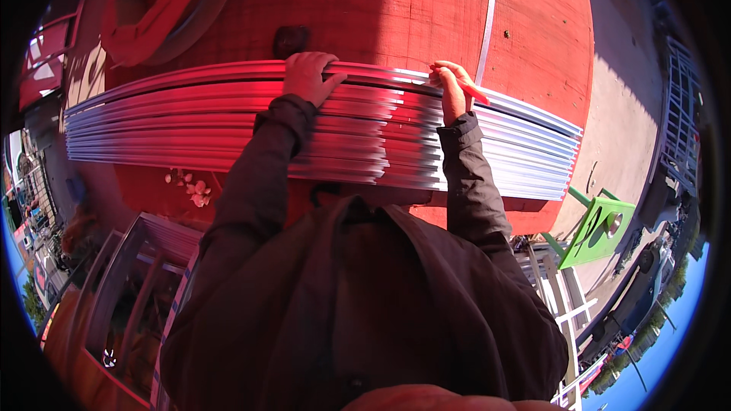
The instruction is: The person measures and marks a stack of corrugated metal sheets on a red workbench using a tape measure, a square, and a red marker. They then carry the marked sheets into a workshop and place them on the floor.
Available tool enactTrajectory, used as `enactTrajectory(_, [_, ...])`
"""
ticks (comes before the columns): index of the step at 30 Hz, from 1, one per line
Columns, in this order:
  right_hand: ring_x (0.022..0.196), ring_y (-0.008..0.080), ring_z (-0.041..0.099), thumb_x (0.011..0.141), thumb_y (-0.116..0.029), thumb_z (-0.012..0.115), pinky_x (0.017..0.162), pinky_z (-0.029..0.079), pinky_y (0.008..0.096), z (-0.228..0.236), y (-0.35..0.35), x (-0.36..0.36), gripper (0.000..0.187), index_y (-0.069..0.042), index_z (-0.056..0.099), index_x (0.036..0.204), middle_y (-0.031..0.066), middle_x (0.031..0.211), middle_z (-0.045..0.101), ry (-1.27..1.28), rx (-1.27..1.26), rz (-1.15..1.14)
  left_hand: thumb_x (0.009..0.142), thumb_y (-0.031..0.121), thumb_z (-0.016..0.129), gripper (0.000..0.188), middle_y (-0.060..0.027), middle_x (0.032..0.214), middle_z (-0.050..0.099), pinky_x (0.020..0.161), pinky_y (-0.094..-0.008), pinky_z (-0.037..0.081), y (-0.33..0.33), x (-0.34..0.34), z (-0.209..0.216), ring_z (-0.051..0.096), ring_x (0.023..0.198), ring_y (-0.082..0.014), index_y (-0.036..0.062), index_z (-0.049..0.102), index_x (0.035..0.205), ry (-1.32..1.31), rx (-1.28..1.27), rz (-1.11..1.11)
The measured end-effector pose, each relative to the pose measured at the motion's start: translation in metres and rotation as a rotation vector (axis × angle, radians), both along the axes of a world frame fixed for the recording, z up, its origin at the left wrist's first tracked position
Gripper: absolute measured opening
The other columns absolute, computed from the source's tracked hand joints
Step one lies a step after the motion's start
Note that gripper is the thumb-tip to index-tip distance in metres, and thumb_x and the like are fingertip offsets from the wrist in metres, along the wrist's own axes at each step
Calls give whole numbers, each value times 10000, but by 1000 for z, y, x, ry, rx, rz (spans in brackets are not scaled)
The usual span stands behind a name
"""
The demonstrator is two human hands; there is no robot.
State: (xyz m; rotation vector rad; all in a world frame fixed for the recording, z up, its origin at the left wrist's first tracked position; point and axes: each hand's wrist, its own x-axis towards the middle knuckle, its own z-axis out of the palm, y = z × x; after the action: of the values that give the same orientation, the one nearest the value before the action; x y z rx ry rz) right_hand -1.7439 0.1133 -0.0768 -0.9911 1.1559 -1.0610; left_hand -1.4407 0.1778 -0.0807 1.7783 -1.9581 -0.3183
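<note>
A row of long silvery metal profiles (pixel 335 129) lies side by side across the red table in front of me. My left hand (pixel 308 78) rests over the farthest profile, left of the middle, its thumb on the near side and its fingers over the far edge. Farther right along that same profile, my right hand (pixel 454 87) is closed in a pinch. From it sticks a slim orange-red marker-like thing (pixel 477 93), whose exact kind is hard to make out. Its other end, by my fingertips, touches or nearly touches the profile.
A thin metal frame (pixel 489 23) lies beyond the profiles on the red table top (pixel 544 38). Far left stands a large rounded red thing (pixel 160 7); a dark lump (pixel 291 41) is near my left hand. A green panel (pixel 598 232) stands at right, stacked frames (pixel 137 297) at lower left.
</note>
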Motion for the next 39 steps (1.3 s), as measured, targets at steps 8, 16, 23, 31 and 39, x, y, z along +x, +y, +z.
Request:
enactTrajectory(8, [784, 136, 624, 930, -142, 560, 746, 504, 280, 3, 0, 1, 216, 15, 636, 1058, 93, 911, 683, 21, 2, -2, 791, 395, 720, 375, -37, 1033, 674, 959, -409, 371, 1, 0, -2, 596, 1026, -241, 121, 654, 1039, -12, -4, 7])
enactTrajectory(16, [789, 146, 631, 927, -106, 567, 727, 508, 266, 3, -2, 2, 202, 32, 618, 1066, 124, 948, 682, 2, 37, -20, 804, 415, 708, 380, -33, 1031, 673, 952, -402, 370, 0, 0, -2, 596, 1024, -234, 125, 651, 1041, -24, 1, 4])
enactTrajectory(23, [792, 144, 632, 931, -107, 565, 728, 509, 265, 3, -2, 2, 199, 31, 617, 1065, 121, 949, 682, -5, 35, -16, 800, 435, 705, 387, -30, 1032, 672, 957, -404, 363, 0, 1, -3, 590, 1038, -224, 131, 651, 1034, -36, -2, 10])
enactTrajectory(31, [796, 140, 628, 929, -104, 570, 731, 505, 260, 1, -2, 1, 198, 31, 616, 1066, 114, 939, 675, 3, 37, -10, 807, 429, 703, 380, -28, 1011, 673, 937, -401, 377, -1, 1, -2, 603, 997, -237, 128, 654, 1034, -51, -25, 2])
enactTrajectory(39, [787, 138, 627, 930, -99, 569, 732, 505, 258, 3, -5, 3, 200, 39, 613, 1067, 107, 918, 671, -22, 20, -15, 818, 442, 689, 385, -42, 990, 679, 917, -406, 393, -4, 1, -2, 609, 987, -250, 121, 661, 1028, -63, -22, -2])
